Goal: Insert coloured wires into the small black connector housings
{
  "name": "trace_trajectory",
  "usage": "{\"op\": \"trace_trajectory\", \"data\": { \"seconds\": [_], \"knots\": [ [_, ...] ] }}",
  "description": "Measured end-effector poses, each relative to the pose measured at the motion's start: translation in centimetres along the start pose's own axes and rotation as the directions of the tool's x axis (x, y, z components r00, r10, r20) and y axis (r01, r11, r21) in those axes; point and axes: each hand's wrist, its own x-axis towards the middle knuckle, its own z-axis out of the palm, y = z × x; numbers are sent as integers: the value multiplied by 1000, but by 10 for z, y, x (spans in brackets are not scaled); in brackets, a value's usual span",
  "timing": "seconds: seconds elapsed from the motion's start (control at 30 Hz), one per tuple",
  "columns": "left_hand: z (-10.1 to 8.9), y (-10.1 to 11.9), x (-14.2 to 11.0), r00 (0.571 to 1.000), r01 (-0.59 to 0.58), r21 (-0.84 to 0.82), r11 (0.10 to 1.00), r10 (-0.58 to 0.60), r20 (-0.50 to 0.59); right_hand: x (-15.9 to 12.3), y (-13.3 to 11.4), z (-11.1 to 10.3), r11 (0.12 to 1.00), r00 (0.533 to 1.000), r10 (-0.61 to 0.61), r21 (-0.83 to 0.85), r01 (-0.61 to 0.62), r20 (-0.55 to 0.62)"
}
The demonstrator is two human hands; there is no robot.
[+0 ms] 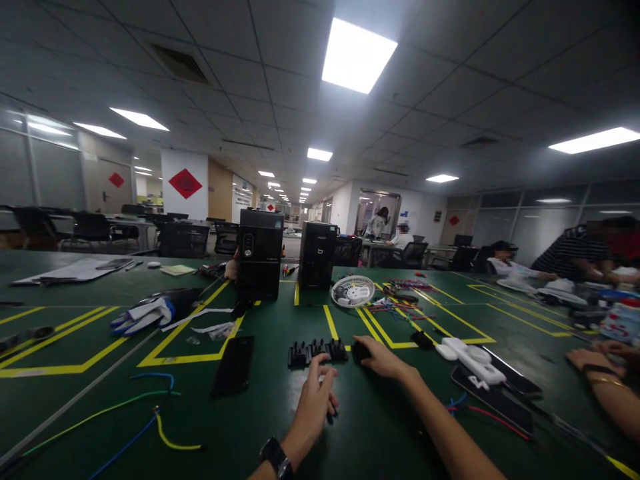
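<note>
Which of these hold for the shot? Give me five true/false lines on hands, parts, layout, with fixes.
1. The black wristwatch is on the left wrist. True.
2. The white oval plastic basket sits left of both black box-shaped towers. False: it sits to their right.
3. The right hand is at the right end of the row of small black plastic parts. True.
4. The white fabric glove with blue trim lies right of the flat black rectangular phone. False: it lies left of it, farther back.
5. The tabletop is plain white. False: it is green, with yellow marking lines.
</note>
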Motion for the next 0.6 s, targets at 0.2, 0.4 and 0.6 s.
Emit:
{"op": "trace_trajectory", "data": {
  "seconds": [0.2,0.4,0.6],
  "knots": [
    [0,1,-2,1000,17,62,998,-19,24,14,-1,16,994,994,-108,8,108,0],
    [-1,0,-4,1000,-5,45,999,4,24,13,1,22,996,996,-84,-32,84,-7],
    [-3,-8,1,998,9,84,996,-14,56,8,-1,8,998,999,-13,-66,9,-52]
  ]
}}
